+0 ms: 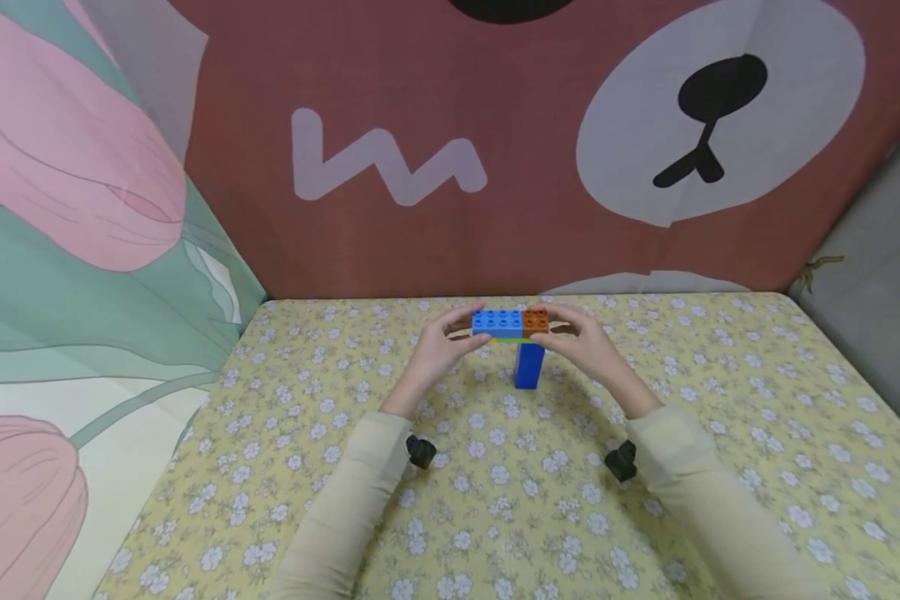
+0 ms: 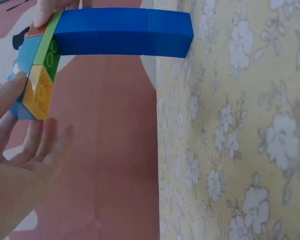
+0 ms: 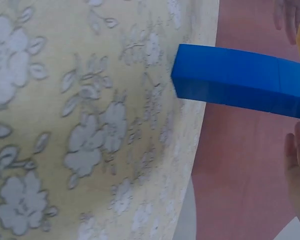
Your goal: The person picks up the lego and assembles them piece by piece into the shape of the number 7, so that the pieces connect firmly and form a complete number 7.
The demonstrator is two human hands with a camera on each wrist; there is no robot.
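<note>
A column of three dark blue toy bricks (image 1: 528,367) stands upright on the table. Across its top runs a layer with a green brick (image 2: 50,52) and a yellow slanted brick (image 2: 38,92) that juts out leftward. Above these lie a light blue studded brick (image 1: 497,322) and, to its right, an orange-brown studded brick (image 1: 536,321). My left hand (image 1: 437,346) pinches the left end of the light blue brick between thumb and fingers. With thumb and fingers, my right hand (image 1: 591,343) holds the orange-brown brick from the right; the right wrist view cuts off this grip.
A yellow flowered cloth (image 1: 495,500) covers the table. Behind its far edge hangs a reddish-brown cloth with a bear's face (image 1: 390,242). A fabric with large pink flowers (image 1: 67,150) hangs at the left, a grey one (image 1: 885,275) at the right.
</note>
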